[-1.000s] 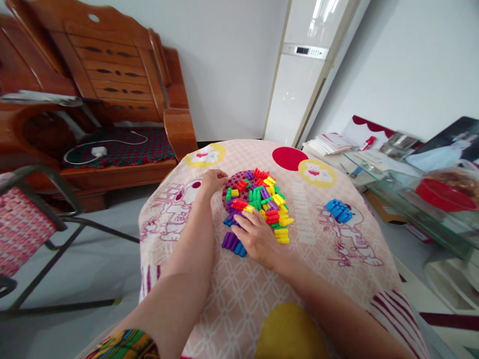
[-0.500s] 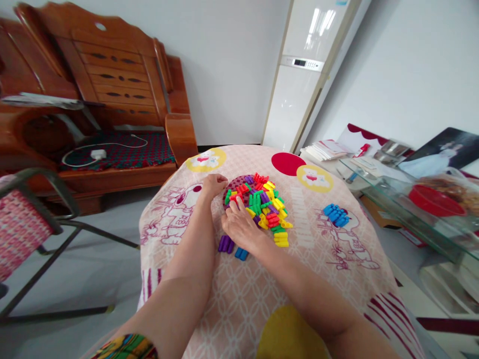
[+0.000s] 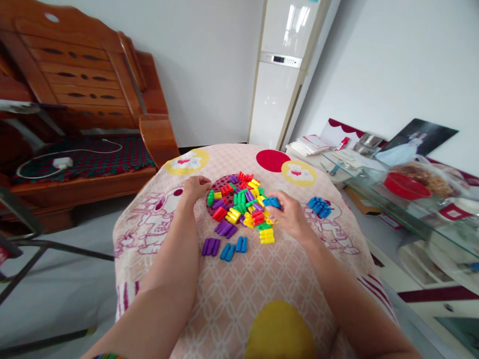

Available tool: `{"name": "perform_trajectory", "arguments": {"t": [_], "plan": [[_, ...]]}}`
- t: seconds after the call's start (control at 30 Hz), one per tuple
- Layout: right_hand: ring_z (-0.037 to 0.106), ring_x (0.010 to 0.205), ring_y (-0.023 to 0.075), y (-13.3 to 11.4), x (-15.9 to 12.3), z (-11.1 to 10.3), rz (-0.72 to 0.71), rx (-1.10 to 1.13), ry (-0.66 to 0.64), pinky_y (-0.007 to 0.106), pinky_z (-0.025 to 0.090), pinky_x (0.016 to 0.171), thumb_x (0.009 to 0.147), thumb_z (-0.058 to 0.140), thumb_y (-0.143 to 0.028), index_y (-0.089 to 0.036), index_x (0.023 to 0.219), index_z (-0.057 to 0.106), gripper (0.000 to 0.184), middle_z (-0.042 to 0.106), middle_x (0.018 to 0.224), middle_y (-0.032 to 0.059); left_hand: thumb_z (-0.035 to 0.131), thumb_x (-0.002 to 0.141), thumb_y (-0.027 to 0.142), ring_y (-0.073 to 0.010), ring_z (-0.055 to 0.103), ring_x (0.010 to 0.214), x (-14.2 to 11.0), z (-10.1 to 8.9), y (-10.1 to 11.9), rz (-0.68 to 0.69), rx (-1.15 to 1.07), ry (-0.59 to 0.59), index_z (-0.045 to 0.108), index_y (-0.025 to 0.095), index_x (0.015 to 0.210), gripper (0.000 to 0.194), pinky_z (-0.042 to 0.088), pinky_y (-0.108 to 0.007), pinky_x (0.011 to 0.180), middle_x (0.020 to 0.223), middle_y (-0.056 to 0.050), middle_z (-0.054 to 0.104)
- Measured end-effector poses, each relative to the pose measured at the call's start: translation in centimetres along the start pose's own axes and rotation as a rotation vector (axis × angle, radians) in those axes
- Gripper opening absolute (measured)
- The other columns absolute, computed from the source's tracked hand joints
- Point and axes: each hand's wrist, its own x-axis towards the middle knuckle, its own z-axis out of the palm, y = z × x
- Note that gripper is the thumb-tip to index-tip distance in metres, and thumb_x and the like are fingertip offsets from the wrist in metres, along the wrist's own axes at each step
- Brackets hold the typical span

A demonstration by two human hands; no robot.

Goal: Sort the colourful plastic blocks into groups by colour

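Note:
My right hand is closed on a blue plastic building piece made of short tubes side by side, raised at the right edge of a mixed pile. The pile holds green pieces, yellow pieces, red pieces and purple pieces. Left of the pile, my left hand has its fingers bent together, with nothing visible in them. Nearer me lie a purple piece and two blue pieces. A cluster of blue pieces sits apart on the right.
A patterned cloth covers the round table. At right stands a glass-topped stand with a red bowl, papers and a photo. A wooden bench is at left, and a tall white cabinet unit at the back.
My right hand has moved from the pile's left side to its right edge and now holds a blue piece. My left hand stays beside the pile. The view has turned to the right.

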Motion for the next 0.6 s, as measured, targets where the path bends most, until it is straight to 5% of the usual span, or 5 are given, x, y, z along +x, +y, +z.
{"name": "perform_trajectory", "arguments": {"t": [0.1, 0.2, 0.3, 0.6], "plan": [[0.059, 0.069, 0.0156, 3.6, 0.1, -4.3, 0.120, -0.302, 0.157, 0.025, 0.042, 0.064, 0.076, 0.061, -0.027, -0.018, 0.097, 0.068, 0.024, 0.066, 0.074, -0.0002, 0.064, 0.068, 0.030, -0.0203, 0.069, 0.074, 0.0, 0.1, 0.0, 0.002, 0.008, 0.009, 0.077, 0.017, 0.092, 0.030, 0.050, -0.025, 0.068, 0.082, -0.006, 0.078], [0.058, 0.065, 0.0165, 6.3, -0.5, -8.0, 0.299, -0.539, 0.130, 0.026, 0.037, 0.061, 0.073, 0.064, -0.029, -0.017, 0.073, 0.068, 0.013, 0.065, 0.065, 0.0023, 0.064, 0.069, 0.032, -0.0206, 0.069, 0.073, 0.0, 0.1, 0.0, 0.009, 0.036, 0.017, 0.077, 0.018, 0.091, 0.029, 0.050, -0.025, 0.068, 0.079, -0.006, 0.077], [0.061, 0.067, 0.0185, 7.9, -1.2, -10.3, 0.431, -0.699, 0.110, 0.027, 0.035, 0.060, 0.074, 0.065, -0.033, -0.017, 0.070, 0.070, 0.017, 0.069, 0.068, 0.0059, 0.065, 0.070, 0.031, -0.0209, 0.069, 0.074, -0.1, -0.1, 0.2, 0.016, 0.056, 0.019, 0.077, 0.017, 0.089, 0.027, 0.049, -0.025, 0.068, 0.078, -0.006, 0.076], [0.065, 0.072, 0.0196, 8.9, -1.7, -10.5, 0.463, -0.898, -0.039, 0.028, 0.034, 0.060, 0.082, 0.060, -0.025, -0.016, 0.068, 0.075, 0.022, 0.074, 0.074, 0.0100, 0.065, 0.069, 0.029, -0.0218, 0.069, 0.073, -0.4, -0.2, 0.8, -0.011, 0.055, 0.023, 0.077, 0.017, 0.088, 0.026, 0.049, -0.026, 0.064, 0.075, -0.006, 0.076]]}}
